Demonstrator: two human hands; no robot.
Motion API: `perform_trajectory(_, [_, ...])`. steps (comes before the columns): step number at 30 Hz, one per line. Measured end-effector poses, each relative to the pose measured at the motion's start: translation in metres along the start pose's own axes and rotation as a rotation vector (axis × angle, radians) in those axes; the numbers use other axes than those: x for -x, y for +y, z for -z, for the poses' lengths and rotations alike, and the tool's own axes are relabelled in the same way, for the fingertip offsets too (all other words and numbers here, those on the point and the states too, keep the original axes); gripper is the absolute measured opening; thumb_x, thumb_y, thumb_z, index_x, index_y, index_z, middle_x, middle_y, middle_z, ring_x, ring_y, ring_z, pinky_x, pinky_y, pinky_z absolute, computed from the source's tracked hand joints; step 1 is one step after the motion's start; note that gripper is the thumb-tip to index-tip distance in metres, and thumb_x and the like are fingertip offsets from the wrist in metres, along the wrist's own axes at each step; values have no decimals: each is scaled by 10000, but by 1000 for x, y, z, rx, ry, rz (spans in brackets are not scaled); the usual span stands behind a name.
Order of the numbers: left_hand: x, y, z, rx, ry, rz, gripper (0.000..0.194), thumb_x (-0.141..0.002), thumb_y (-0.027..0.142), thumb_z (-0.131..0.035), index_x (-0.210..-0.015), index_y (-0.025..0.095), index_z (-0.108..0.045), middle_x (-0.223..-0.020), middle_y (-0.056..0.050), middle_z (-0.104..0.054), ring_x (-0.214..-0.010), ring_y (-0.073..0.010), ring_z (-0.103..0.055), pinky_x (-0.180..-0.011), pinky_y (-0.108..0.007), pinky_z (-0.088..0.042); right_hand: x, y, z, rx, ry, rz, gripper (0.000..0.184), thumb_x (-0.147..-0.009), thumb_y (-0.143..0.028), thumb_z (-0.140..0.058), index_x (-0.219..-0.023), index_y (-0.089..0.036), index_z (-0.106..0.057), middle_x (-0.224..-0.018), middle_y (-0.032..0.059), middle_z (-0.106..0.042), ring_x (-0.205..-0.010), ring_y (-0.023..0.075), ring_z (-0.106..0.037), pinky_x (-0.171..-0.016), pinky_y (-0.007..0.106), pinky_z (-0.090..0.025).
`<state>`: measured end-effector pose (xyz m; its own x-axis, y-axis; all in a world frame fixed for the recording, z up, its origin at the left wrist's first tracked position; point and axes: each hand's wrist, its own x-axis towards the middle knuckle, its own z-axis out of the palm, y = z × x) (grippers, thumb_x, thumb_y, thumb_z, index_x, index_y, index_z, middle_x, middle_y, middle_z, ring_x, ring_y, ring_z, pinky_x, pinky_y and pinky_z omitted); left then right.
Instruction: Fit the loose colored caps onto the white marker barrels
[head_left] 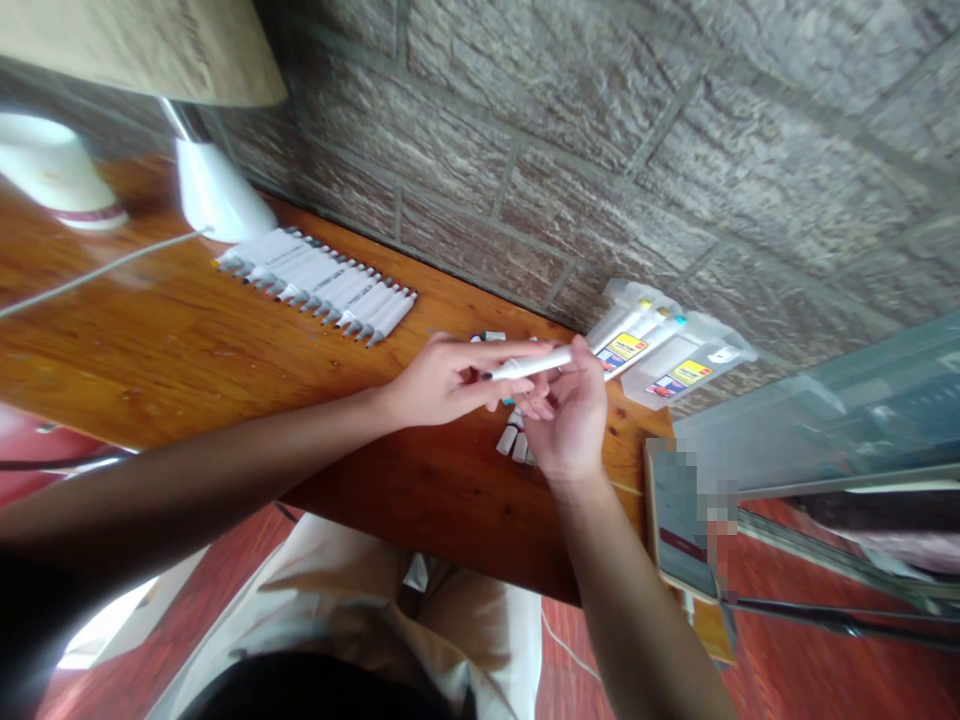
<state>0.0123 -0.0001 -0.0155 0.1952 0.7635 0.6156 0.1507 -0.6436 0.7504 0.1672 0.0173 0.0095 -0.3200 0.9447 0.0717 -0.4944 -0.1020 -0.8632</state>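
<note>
A white marker [546, 363] with a dark tip end is held between my two hands above the wooden table. My left hand [439, 383] pinches it near the dark end, fingers stretched along its barrel. The other end rests between the thumb and fingers of my right hand [571, 425], palm turned up. Beneath the hands lie several white-bodied markers [508, 438], partly hidden. To the left, a long row of grey and white markers [322, 285] lies side by side.
Two clear plastic cases [686, 360] with yellow labels stand against the brick wall [465, 130], one holding a few markers. A lamp [217, 190] and a paper cup [64, 175] are at the left. A phone or tablet [675, 510] lies at the table's right edge.
</note>
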Motion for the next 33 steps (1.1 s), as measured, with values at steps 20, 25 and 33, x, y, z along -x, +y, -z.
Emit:
perform_trajectory(20, [-18, -1, 4, 976, 185, 495, 445, -740, 453, -853, -681, 158, -526, -531, 72, -479, -430, -28, -347, -432, -178, -279, 10, 7, -3, 143, -95, 164, 290, -918, -440, -674, -1177, -323, -732, -923, -12, -753, -448, 51, -263, -441, 254, -232])
perform_trajectory(25, [-20, -1, 4, 1064, 195, 543, 385, -758, 441, -840, -738, 162, -575, -592, 68, -512, -441, -29, -362, -445, -171, -344, 11, 7, -1, 145, -157, 101, 367, -846, -419, -754, -1203, -347, -710, -934, -13, -741, -456, 51, -284, -437, 246, -261])
perform_trajectory(33, [-22, -5, 16, 879, 154, 534, 369, -821, 497, -753, -840, 145, -642, -724, 3, -619, -552, -86, -544, -498, -204, -432, -5, 11, 12, 144, -55, -39, 271, -803, -454, -800, -869, -192, -780, -619, -36, -584, -438, 24, -307, -404, 199, -215])
